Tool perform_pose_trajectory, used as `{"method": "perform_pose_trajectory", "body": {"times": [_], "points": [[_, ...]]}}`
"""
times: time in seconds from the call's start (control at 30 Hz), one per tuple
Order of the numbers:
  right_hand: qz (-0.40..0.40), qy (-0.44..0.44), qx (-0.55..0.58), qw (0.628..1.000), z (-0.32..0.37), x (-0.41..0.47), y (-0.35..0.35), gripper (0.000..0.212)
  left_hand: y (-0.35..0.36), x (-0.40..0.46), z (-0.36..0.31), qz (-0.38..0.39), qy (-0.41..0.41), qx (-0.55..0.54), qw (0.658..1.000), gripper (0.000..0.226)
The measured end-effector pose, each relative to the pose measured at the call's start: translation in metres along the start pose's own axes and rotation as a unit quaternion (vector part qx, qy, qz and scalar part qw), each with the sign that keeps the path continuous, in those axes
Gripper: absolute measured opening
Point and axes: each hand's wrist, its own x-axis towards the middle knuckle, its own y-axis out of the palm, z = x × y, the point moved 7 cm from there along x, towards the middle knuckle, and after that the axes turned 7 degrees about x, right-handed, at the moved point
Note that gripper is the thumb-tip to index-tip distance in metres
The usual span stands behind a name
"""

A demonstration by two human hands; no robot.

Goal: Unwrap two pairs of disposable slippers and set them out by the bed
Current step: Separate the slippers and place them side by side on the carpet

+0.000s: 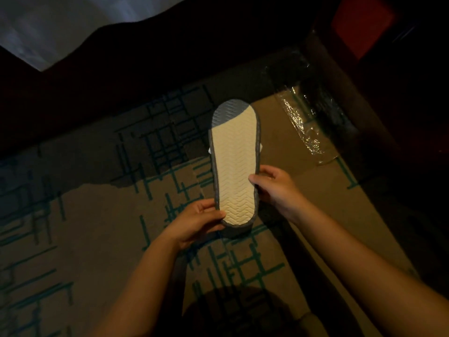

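While the room stays dim, both hands hold a slipper [234,164] up over the patterned carpet [73,215], sole facing the viewer, toe end at 12 o'clock, heel at 6. It looks like a flat pair stacked sole to sole, w/ a grey edge running round the pale ribbed sole, but whether there's a second one behind I can't tell for sure.

Left hand [196,222] is clamped on the heel end at approx 7 o'clock, thumb on the sole, fingers behind. Right hand [274,183] pinches the side edge at approx 3 o'clock, thumb pad on the sole. So the hands are apart, each gripping the slipper.

Handling, as a guess: very light, thin, bendy foam & cloth, not fragile. The ribbed sole should give decent grip. Best hold is at the edges or heel, then peel the two apart from the heel.

At approx 2 o'clock, well apart from the hands, a clear plastic wrapper [303,122] lies crumpled on the carpet; it looks flat & empty, though glare and dark make that uncertain. White bedding [60,27] shows at 11 o'clock, so the bed is close. A dark piece of furniture [388,117] sits at 2–3 o'clock. No other slippers in sight.
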Motion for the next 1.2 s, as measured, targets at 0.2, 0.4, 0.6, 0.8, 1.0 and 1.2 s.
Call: {"method": "perform_pose_trajectory", "body": {"times": [0.2, 0.4, 0.6, 0.8, 1.0, 1.2], "points": [[-0.057, -0.038, 0.006, 0.998, 0.004, -0.008, -0.006, 0.039, -0.004, -0.017, -0.062, -0.34, 0.196, 0.348, 0.851, 0.065], [-0.032, -0.067, 0.022, 0.997, 0.008, -0.007, 0.004, 0.022, 0.029, -0.011, -0.066, -0.31, 0.175, 0.426, 0.832, 0.076], [0.009, -0.067, 0.028, 0.997, 0.007, -0.009, 0.008, 0.024, 0.031, -0.009, -0.061, -0.264, 0.177, 0.375, 0.871, 0.061], [0.031, -0.044, -0.022, 0.998, 0.001, -0.009, 0.011, 0.033, 0.023, -0.003, -0.045, -0.215, 0.143, 0.294, 0.92, 0.05], [-0.115, -0.124, -0.118, 0.979, 0.02, -0.005, -0.024, 0.028, 0.0, 0.0, -0.026, -0.224, 0.097, 0.12, 0.962, 0.022], [-0.182, -0.099, -0.157, 0.966, 0.027, -0.004, -0.071, 0.029, 0.009, 0.003, 0.027, -0.136, -0.072, 0.055, 0.986, 0.016]]}}
